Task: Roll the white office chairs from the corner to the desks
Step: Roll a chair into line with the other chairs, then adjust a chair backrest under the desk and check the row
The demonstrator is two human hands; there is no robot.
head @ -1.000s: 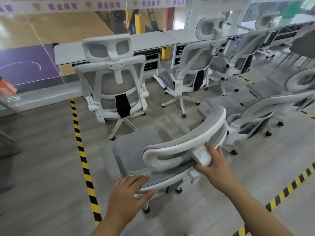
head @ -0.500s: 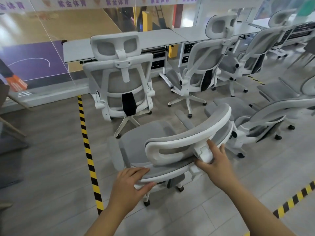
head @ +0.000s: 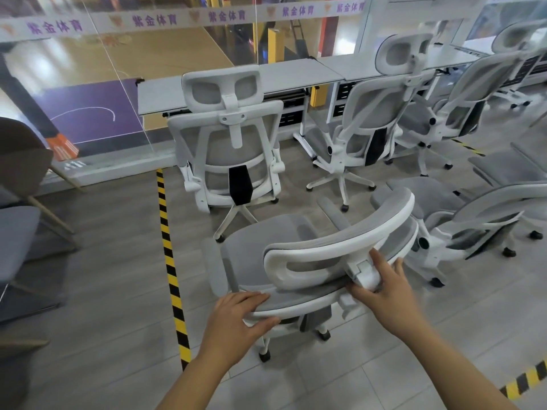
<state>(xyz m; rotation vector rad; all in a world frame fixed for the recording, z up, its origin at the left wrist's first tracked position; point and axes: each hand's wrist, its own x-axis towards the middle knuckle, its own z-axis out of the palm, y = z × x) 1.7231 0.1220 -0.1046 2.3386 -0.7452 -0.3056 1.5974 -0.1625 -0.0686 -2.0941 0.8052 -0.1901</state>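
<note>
Left hand: our left hand (head: 236, 318) grips the top edge of the backrest of the white office chair (head: 299, 261), fingers over, thumb under.
Right hand: our right hand (head: 384, 291) wraps the headrest bracket (head: 365, 273), fingers closed around it.
Chair: it stands on the grey floor beside the striped tape (head: 170, 261), behind a second chair (head: 231, 149).
Desk: the grey desk (head: 284, 78) stands beyond.
Casters: one seems blurred.

I read purple characters, 紫金体育, repeated along the frosted white banner strip (head: 183, 20) running across the glass wall, above the long grey desks (head: 296, 75).
</note>
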